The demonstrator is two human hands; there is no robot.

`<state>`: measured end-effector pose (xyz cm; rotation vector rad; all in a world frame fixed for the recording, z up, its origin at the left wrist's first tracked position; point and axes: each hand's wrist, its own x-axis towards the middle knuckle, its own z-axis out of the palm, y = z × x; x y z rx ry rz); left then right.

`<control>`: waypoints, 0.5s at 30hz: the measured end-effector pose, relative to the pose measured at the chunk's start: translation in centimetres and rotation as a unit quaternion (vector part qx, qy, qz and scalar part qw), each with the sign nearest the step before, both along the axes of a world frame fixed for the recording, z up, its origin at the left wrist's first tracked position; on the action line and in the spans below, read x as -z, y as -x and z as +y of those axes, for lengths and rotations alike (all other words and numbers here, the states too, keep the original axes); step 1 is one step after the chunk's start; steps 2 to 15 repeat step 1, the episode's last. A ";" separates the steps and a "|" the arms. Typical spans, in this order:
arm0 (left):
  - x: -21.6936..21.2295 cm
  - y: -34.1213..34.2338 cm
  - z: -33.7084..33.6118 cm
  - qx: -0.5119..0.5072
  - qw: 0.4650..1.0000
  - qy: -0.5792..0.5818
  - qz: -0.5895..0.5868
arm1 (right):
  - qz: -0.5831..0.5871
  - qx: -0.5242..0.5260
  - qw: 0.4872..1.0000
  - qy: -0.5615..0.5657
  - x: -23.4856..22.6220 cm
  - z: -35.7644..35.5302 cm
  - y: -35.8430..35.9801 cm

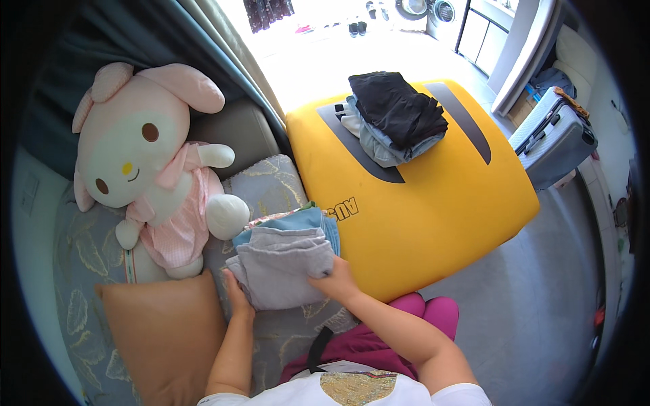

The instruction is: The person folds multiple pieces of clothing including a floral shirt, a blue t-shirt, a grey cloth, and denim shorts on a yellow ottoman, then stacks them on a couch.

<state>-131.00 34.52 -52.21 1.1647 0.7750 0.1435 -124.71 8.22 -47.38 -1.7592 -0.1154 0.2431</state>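
Observation:
A folded pale lilac-grey garment [283, 265] lies on top of a small pile of clothes on the patterned cushion [271, 186]. Under it show a blue garment [305, 220] and a strip of flowered cloth. My left hand [237, 294] grips the lilac garment at its lower left edge. My right hand [334, 279] presses on its lower right corner, fingers closed over the cloth. Both forearms come in from the lower edge.
A big yellow padded block [433, 210] stands to the right and carries a stack of folded clothes [393, 118], black on top. A pink plush rabbit [145, 159] sits at the left, a brown pillow [166, 331] below it. A grey suitcase [552, 139] stands at the far right.

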 end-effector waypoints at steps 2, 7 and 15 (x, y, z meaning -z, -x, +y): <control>0.3 0.3 0.9 -0.030 0.994 0.101 -0.014 | -0.046 -0.016 0.997 -0.056 -0.8 -1.1 0.4; 0.3 0.3 0.9 -0.030 0.994 0.101 -0.014 | -0.046 -0.016 0.997 -0.056 -0.8 -1.1 0.4; 0.3 0.3 0.9 -0.030 0.994 0.101 -0.014 | -0.046 -0.016 0.997 -0.056 -0.8 -1.1 0.4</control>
